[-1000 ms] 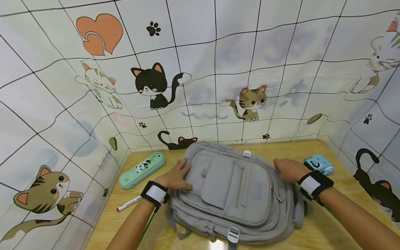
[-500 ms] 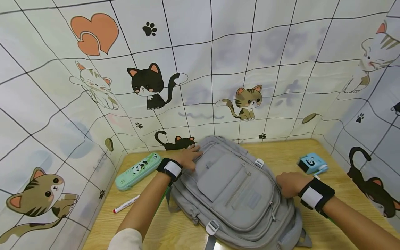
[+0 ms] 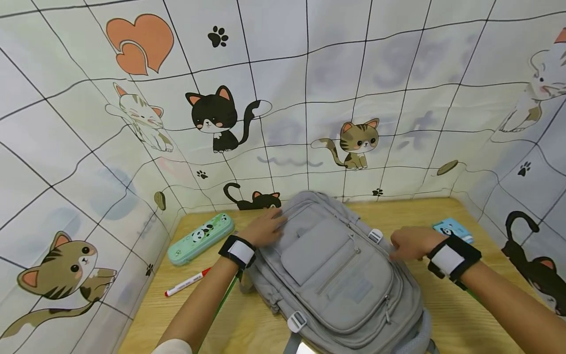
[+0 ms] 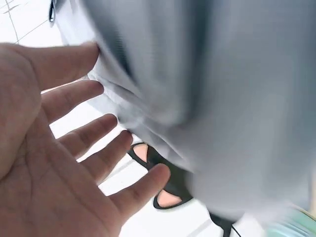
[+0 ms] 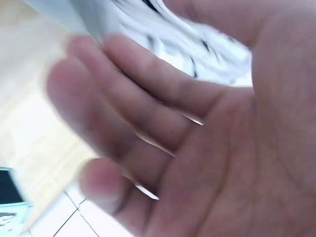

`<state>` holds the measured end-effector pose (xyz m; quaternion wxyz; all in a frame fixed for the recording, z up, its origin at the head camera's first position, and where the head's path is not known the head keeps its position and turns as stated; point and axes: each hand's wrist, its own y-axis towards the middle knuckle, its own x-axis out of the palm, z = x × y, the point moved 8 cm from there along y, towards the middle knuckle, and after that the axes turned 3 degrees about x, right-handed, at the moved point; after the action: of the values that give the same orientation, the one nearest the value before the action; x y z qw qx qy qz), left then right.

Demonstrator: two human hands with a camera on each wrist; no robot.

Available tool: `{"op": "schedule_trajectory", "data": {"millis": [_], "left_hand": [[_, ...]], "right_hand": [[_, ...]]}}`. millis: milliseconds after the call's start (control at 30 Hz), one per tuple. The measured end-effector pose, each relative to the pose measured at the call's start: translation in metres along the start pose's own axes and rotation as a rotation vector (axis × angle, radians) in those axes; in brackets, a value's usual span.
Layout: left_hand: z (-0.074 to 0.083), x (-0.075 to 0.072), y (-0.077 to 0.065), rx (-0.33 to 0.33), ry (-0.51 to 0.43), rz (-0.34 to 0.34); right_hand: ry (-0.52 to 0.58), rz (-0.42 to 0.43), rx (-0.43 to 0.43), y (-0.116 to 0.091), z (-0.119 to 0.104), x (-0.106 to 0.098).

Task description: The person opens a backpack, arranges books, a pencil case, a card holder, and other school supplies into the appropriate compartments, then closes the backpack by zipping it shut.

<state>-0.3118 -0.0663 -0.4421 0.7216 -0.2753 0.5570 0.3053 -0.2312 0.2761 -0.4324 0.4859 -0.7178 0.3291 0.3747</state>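
Note:
A grey backpack (image 3: pixel 336 265) lies slanted on the wooden table, its zipped front pocket facing up. My left hand (image 3: pixel 265 228) is at its upper left edge. In the left wrist view the left hand's spread fingers (image 4: pixel 106 158) reach along the grey fabric (image 4: pixel 163 64), with the thumb tip right at it. Beside the bag's right side is my right hand (image 3: pixel 411 243). The right wrist view shows that hand's fingers (image 5: pixel 148 94) loosely bent and the palm holding nothing, with a strip of grey fabric beyond the fingertips.
On the left lie a green panda pencil case (image 3: pixel 201 238) and a white marker with red ends (image 3: pixel 187 281). A small light-blue panda item (image 3: pixel 455 228) sits behind the right wrist. Cat-printed cloth walls (image 3: pixel 305 123) border the table (image 3: pixel 477 314).
The backpack has turned on the table, its top swinging toward the back wall and its lower end toward the front. My left hand has moved up along its edge; the right stays near its right side.

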Motion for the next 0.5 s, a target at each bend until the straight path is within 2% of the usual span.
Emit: {"op": "schedule_trajectory", "data": {"millis": [133,200,333,400,500], "left_hand": [[-0.006,-0.003,-0.041,-0.047,-0.077,-0.002],[-0.008,0.000,-0.063,-0.079,-0.119,0.024],[-0.008,0.010,-0.104,-0.160,-0.179,0.053],[-0.006,0.017,-0.115,-0.185,-0.201,0.058],[-0.002,0.025,-0.119,-0.181,-0.256,0.063]], "right_hand": [[0.010,0.120,-0.069,0.038,0.001,-0.034],[0.016,0.161,-0.099,0.057,-0.004,-0.046],[-0.003,0.182,-0.129,0.090,-0.016,-0.053],[-0.016,0.183,-0.135,0.103,-0.019,-0.051],[-0.024,0.208,-0.147,0.121,-0.017,-0.044]]}}
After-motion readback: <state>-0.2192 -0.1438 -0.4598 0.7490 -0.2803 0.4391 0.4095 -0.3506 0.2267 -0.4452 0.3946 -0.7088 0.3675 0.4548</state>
